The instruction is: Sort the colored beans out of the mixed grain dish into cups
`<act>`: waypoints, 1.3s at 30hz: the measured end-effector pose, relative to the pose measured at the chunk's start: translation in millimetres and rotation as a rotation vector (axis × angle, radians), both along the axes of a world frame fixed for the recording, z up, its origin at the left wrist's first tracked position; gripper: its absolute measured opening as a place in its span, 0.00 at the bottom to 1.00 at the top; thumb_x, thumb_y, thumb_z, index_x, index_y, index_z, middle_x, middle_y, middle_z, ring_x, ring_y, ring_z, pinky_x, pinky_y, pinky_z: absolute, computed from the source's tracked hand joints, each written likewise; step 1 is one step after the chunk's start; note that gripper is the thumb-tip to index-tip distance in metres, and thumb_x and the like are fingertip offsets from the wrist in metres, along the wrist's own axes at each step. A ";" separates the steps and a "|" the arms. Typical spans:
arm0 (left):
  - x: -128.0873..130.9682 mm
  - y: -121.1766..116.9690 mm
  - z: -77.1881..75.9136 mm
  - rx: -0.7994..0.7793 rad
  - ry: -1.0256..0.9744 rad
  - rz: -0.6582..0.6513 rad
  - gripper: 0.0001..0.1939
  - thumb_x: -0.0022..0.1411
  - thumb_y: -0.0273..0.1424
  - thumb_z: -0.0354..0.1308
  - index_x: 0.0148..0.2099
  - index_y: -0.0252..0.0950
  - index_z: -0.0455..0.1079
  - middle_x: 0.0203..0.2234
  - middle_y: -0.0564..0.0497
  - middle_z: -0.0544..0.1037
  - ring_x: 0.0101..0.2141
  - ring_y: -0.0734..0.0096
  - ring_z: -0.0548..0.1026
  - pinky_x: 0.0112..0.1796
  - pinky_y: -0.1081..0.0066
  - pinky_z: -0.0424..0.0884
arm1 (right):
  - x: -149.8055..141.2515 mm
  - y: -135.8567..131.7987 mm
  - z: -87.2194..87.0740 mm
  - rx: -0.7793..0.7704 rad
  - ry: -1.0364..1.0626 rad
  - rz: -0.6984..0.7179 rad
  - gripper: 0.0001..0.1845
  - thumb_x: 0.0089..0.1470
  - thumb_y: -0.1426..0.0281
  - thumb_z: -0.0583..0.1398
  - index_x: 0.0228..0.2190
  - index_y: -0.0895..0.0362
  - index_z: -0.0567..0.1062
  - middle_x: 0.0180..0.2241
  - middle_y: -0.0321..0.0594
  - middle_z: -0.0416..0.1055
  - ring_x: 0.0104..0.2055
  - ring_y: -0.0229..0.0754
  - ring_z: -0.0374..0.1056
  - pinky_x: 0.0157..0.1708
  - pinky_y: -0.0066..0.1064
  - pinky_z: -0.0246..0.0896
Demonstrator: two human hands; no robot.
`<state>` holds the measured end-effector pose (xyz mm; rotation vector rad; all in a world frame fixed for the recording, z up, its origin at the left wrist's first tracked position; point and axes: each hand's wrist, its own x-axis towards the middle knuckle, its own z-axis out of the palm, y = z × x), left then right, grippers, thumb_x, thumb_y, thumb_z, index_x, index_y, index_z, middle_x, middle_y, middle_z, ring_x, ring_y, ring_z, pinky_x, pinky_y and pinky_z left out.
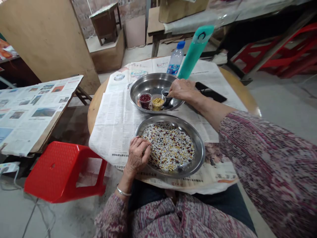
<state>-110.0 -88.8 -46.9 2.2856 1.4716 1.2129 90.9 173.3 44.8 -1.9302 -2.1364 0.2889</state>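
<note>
Left hand point(137, 154): it lies on the near side of the lower plate, the fingers are curled together and touch the bean mix, but I cannot tell if they pinch any grains

Right hand point(182, 91): it is over the right side of the upper plate, the fingers bend down together at the dark cup, and I cannot tell if they grip this cup or only touch it

Lower plate: a round steel plate point(199, 153) stands on the newspaper, close to the person's lap

Bean mix: white, yellow and dark red grains point(170, 147) are spread in one layer over most of the lower plate

Upper plate: a second steel plate point(156, 80) stands farther away, just behind the lower plate, and the two rims are almost touching

Small cups: inside the upper plate stand three clear cups side by side, a red bean cup point(145, 100), a yellow grain cup point(158, 103) and a dark cup point(166, 95), which is partly hidden by the right hand

Bench: a round wooden top point(239, 86) carries a newspaper point(116, 122) under both plates

Near the plates: a water bottle point(176, 59), a green tumbler point(194, 51) and a flat black object point(210, 92) are lying or standing on the newspaper

Floor: a red plastic stool point(64, 172) stands just left of the bench
</note>
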 end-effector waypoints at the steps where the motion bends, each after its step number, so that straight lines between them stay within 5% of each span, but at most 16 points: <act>1: 0.1 -0.1 0.2 -0.005 0.004 -0.001 0.09 0.73 0.29 0.51 0.42 0.38 0.73 0.37 0.49 0.81 0.43 0.65 0.77 0.58 0.56 0.67 | -0.1 1.5 -0.1 -0.002 -0.006 0.000 0.10 0.52 0.75 0.64 0.36 0.68 0.81 0.41 0.63 0.77 0.49 0.54 0.70 0.46 0.45 0.59; 16: -0.4 1.3 -0.5 0.033 0.006 0.003 0.09 0.72 0.29 0.51 0.41 0.38 0.73 0.36 0.49 0.80 0.41 0.66 0.77 0.57 0.57 0.68 | 7.2 -22.9 5.3 0.038 0.170 -0.032 0.14 0.58 0.69 0.64 0.43 0.64 0.83 0.44 0.54 0.80 0.44 0.44 0.69 0.43 0.38 0.58; 23: -1.6 2.7 -2.4 0.008 0.026 0.017 0.09 0.72 0.29 0.51 0.41 0.39 0.73 0.36 0.49 0.80 0.42 0.65 0.78 0.57 0.56 0.68 | 14.0 -28.9 7.7 0.114 0.219 0.028 0.10 0.57 0.70 0.61 0.37 0.60 0.83 0.39 0.48 0.81 0.41 0.47 0.72 0.42 0.38 0.64; 28: -2.1 2.6 -4.3 0.018 0.014 0.016 0.10 0.72 0.28 0.51 0.41 0.39 0.73 0.36 0.49 0.80 0.42 0.64 0.77 0.57 0.56 0.67 | 28.8 -93.3 -2.2 0.124 0.389 0.308 0.11 0.59 0.64 0.59 0.32 0.54 0.81 0.33 0.41 0.80 0.34 0.43 0.71 0.37 0.36 0.66; 31: -2.4 2.7 -2.5 0.024 0.020 0.011 0.09 0.72 0.28 0.51 0.41 0.39 0.73 0.36 0.49 0.80 0.43 0.64 0.77 0.56 0.57 0.67 | 29.3 -157.5 -25.4 -0.013 0.383 0.625 0.10 0.60 0.65 0.59 0.31 0.54 0.79 0.31 0.40 0.79 0.32 0.41 0.71 0.34 0.34 0.65; 35: -2.5 3.8 0.6 0.046 0.042 0.009 0.09 0.72 0.28 0.51 0.40 0.39 0.73 0.36 0.49 0.80 0.41 0.65 0.77 0.55 0.58 0.68 | 20.1 -213.8 -62.5 0.052 0.248 0.906 0.09 0.61 0.72 0.58 0.32 0.54 0.78 0.33 0.40 0.78 0.35 0.41 0.71 0.38 0.32 0.64; 39: -3.3 4.5 4.7 0.052 0.071 0.006 0.05 0.70 0.27 0.55 0.40 0.38 0.72 0.36 0.50 0.79 0.42 0.65 0.77 0.54 0.59 0.69 | 25.1 -207.6 -81.3 0.227 0.105 0.680 0.12 0.60 0.76 0.55 0.34 0.54 0.79 0.34 0.43 0.78 0.38 0.45 0.71 0.39 0.35 0.63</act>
